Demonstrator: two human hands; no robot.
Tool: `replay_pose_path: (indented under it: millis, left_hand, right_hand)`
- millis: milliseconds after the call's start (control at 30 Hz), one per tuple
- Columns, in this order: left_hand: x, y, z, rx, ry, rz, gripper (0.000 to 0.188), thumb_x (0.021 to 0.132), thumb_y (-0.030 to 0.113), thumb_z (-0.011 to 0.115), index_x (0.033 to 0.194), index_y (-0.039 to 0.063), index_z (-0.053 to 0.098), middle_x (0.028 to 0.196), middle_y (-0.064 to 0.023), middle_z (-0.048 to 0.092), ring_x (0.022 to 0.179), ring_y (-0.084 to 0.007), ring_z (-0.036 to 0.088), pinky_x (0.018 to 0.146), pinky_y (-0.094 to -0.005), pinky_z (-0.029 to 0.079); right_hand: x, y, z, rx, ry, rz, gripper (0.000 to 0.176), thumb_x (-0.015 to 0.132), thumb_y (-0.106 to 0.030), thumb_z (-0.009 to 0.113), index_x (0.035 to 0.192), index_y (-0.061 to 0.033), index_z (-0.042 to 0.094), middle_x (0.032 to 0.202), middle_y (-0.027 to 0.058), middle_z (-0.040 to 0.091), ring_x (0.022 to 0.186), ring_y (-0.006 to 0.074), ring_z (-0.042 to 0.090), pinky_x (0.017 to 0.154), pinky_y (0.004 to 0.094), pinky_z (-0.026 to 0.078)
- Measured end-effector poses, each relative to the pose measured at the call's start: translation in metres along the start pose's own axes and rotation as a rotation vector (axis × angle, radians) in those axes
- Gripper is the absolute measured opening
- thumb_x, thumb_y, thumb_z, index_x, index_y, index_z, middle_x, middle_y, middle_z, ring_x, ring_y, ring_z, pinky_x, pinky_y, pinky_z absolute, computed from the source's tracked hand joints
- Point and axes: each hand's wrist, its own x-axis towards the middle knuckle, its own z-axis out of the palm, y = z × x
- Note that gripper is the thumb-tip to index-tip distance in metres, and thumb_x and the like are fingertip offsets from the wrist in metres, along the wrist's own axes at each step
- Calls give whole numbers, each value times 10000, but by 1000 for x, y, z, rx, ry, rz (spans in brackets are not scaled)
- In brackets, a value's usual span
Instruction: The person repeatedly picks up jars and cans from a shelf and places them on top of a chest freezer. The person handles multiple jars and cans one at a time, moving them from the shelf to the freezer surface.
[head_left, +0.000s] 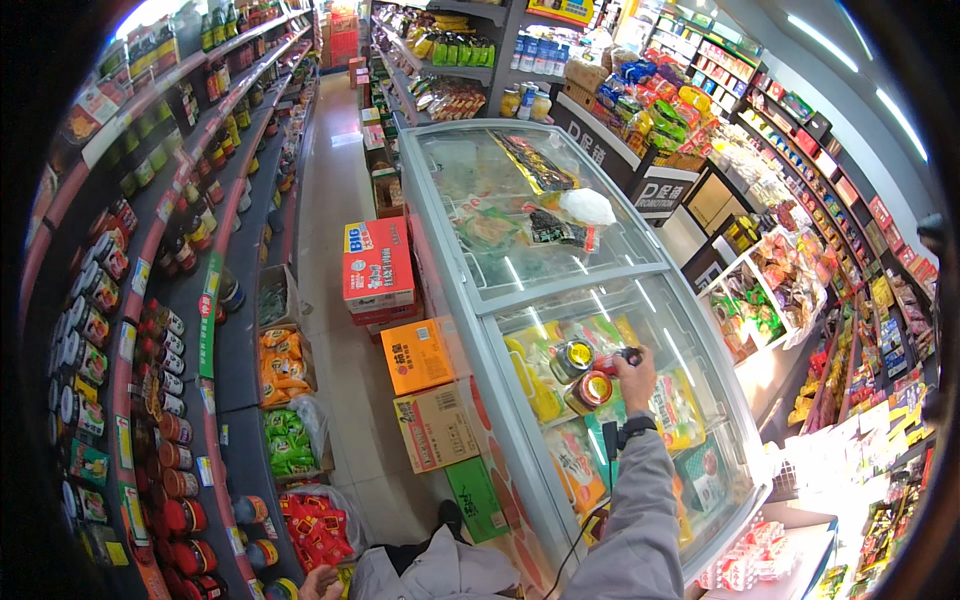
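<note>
My right hand (636, 375) reaches over the glass lid of a chest freezer (487, 300) and grips a small dark-capped bottle (616, 364) with a red label. Right beside it on the glass stand two jars: one with a yellow-marked lid (576, 352) and a red-brown one (590, 391). Bagged frozen foods show through the lid below them. At the bottom edge, away from the freezer, is my left hand (322, 583), partly cut off, with no held object visible.
Left, curved shelves (247, 300) hold many jars and bottles. Cartons, including a red noodle box (379, 262) and an orange box (416, 356), line the freezer's side. Open boxes of bagged snacks (289, 442) stand at the shelf's foot. Black packets and a white bag (587, 206) lie on the far lid.
</note>
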Motion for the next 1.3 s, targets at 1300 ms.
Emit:
replay_pose_path:
  millis: [1300]
  left_hand:
    - [-85,-81,-15,-294,277,-23,512,982,362,733,1359,33,622,1301,-151,701,1204,-273,673,1020,-401,527]
  right_hand:
    - [-341,-520,7,886,-1388,-720,594,791,-9,812,1342,12,591,1220,88,623,1148,178,626,1023,335,506]
